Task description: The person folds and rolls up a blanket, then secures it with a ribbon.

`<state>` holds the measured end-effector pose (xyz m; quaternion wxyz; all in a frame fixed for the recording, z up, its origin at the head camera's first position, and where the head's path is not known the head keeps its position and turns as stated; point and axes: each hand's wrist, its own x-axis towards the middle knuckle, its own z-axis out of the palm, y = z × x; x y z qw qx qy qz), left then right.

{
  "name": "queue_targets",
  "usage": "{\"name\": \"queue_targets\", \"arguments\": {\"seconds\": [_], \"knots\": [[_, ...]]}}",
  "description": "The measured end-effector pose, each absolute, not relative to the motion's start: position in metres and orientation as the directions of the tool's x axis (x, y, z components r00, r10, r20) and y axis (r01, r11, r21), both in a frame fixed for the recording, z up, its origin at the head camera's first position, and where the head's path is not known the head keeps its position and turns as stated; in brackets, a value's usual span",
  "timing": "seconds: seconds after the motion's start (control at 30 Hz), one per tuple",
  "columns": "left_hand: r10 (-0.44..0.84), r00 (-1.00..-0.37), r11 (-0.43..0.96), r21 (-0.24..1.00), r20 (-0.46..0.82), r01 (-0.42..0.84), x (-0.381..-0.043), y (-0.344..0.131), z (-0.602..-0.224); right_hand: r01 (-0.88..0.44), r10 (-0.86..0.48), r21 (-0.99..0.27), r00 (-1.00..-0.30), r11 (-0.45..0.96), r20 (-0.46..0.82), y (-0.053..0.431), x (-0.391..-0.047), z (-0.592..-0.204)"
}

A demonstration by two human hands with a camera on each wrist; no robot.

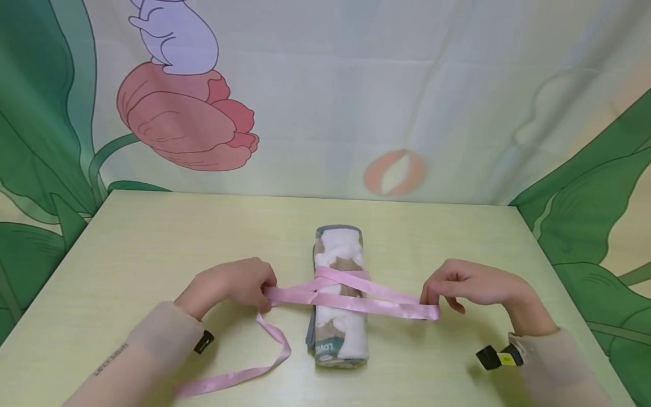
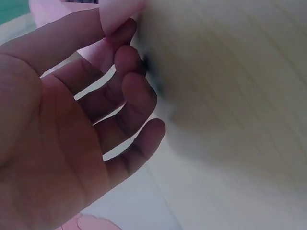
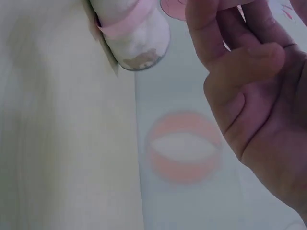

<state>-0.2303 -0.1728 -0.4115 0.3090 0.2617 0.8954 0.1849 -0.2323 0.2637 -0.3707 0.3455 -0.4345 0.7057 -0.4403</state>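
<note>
A rolled towel (image 1: pixel 342 244), white with brown and teal patches, lies lengthwise on the table. Pink ribbon (image 1: pixel 351 303) wraps round its middle and stretches out to both sides. At the left, my left hand (image 1: pixel 234 282) pinches the ribbon between thumb and fingers. A loose tail (image 1: pixel 229 379) of ribbon drops from that hand and curves over the tabletop. To the towel's right, my right hand (image 1: pixel 473 282) has its fingers hooked down in a ribbon loop, drawing it sideways. The right wrist view shows the towel's end (image 3: pixel 144 40) with a ribbon band (image 3: pixel 127 23) round it.
The pale wooden table (image 1: pixel 152 237) carries the towel. Behind it hangs a curtain (image 1: pixel 315 113) printed with a flower, leaves and a white animal. Each wrist wears a small black strap piece, one at the left (image 1: pixel 204 342) and one at the right (image 1: pixel 490 357).
</note>
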Motion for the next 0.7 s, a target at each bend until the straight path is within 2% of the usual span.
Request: {"name": "queue_targets", "arguments": {"seconds": [0.1,0.17,0.33,0.43,0.7], "knots": [[0.571,-0.675,0.799,0.503,-0.466,0.329,-0.233,-0.182,-0.409,-0.290,-0.914,-0.931,-0.395,0.222,-0.095,0.274,-0.234,-0.369],[0.571,-0.671,0.794,0.523,-0.472,0.308,-0.236,-0.190,-0.407,-0.276,-0.897,-0.928,-0.426,0.249,-0.114,0.280,-0.234,-0.369],[0.579,-0.672,0.768,0.585,-0.462,0.260,-0.243,-0.205,-0.406,-0.212,-0.787,-0.869,-0.556,0.447,-0.268,0.288,-0.233,-0.369],[0.575,-0.687,0.761,0.600,-0.444,0.249,-0.246,-0.212,-0.408,-0.177,-0.719,-0.819,-0.600,0.546,-0.350,0.290,-0.233,-0.373],[0.569,-0.705,0.766,0.584,-0.423,0.268,-0.249,-0.235,-0.411,-0.148,-0.705,-0.802,-0.585,0.578,-0.401,0.300,-0.235,-0.387]]}}
